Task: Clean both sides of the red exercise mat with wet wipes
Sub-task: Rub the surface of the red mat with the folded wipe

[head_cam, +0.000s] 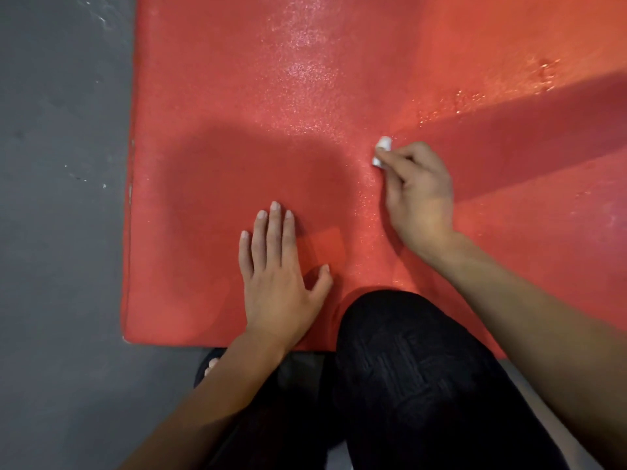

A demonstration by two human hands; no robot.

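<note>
Right hand: the right hand [419,195] has its fingers curled tight around a small white wipe [382,151], which is bunched up so that only two white bits poke out past the knuckles at the far left of the fist.
Wipe: it sits pressed down on the mat, at the edge of a shiny wet patch, a little right of the middle of the view.
Left hand: the left hand [280,276] lies flat on the mat, palm down, fingers straight and close together pointing away from the person, thumb spread out to the right. It holds nothing.
Hands together: the two hands are apart, the flat one nearer and to the left, the curled one farther and to the right.
Mat: the red mat [237,79] is spread out on the floor and fills most of the view. Its near left corner shows, with the left edge running away from the person and the near edge running under the wrist and knee.
Mat surface: wet and glinting in a band through the middle and over to the far right; duller and darkened by shadow around the left hand.
Knee: a knee in black patterned trousers [407,368] rests over the near edge of the mat, between the two forearms.
Foot: toes [213,364] show just off the mat's near edge, partly hidden by the left forearm.
Floor: the grey floor [61,232] lies to the left of the mat, with a few small light specks on it.
</note>
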